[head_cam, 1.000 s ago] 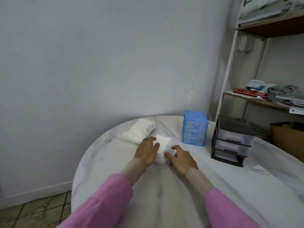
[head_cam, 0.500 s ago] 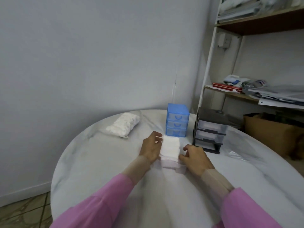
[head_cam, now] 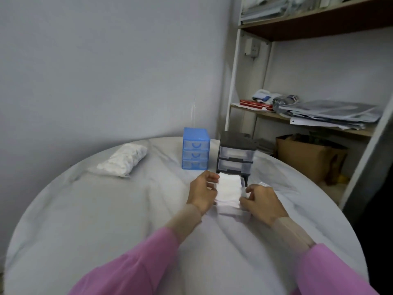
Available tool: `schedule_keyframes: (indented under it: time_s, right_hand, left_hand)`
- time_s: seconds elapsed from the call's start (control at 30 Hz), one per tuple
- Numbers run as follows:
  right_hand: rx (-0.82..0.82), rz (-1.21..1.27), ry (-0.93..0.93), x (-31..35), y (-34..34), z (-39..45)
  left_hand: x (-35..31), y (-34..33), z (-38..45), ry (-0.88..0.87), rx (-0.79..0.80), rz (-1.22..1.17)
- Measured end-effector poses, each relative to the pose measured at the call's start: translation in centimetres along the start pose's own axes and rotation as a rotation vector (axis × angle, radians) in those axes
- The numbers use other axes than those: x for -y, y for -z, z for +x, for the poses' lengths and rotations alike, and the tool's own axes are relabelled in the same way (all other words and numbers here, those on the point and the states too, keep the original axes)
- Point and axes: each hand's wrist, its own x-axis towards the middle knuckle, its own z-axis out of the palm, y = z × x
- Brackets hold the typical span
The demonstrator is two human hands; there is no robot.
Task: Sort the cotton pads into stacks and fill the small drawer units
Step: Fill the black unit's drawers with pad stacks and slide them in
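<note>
Tabletop [head_cam: 106,209]: white, square cotton pads [head_cam: 228,189], neatly stacked.

Clear drawer [head_cam: 234,211] mostly hidden under pads [head_cam: 228,189]; shelf [head_cam: 319,26] cut by top, right edges.

Dim, soft, blurry; wide-angle edge warping.

The counter [head_cam: 89,209] looks like smooth, pale marbled stone with a faint sheen; the cotton pads [head_cam: 228,189] are soft, matt white fibre; the blue drawer unit [head_cam: 195,151] is glossy plastic with see-through fronts; the black drawer unit [head_cam: 236,155] likewise; the bag [head_cam: 123,159] is clear film; the sleeves [head_cam: 131,271] are matt pink cloth; the shelf [head_cam: 319,28] is wood.
</note>
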Motion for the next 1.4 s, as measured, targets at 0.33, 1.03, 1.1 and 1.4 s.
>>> schedule_keyframes:
  time_s: [0.33, 1.03, 1.1, 1.4]
  right_hand:
    - [-0.091, 0.204, -0.053, -1.8, -0.2, 2.2]
    - [-0.188, 0.331, -0.118, -2.8, -2.2, 5.0]
    - [-0.211, 0.345, -0.107, -2.9, -2.1, 5.3]
    - [-0.115, 0.419, -0.102, -2.1, -2.1, 6.5]
  left_hand:
    - [1.3, -1.5, 1.8, 0.223, -0.14, -0.236]
    - [1.9, -2.7, 3.6, 0.213, -0.017, -0.107]
    - [1.9, -2.5, 3.7, 0.204, -0.013, -0.099]
    - [1.2, -2.7, 4.7, 0.107, 0.098, 0.014]
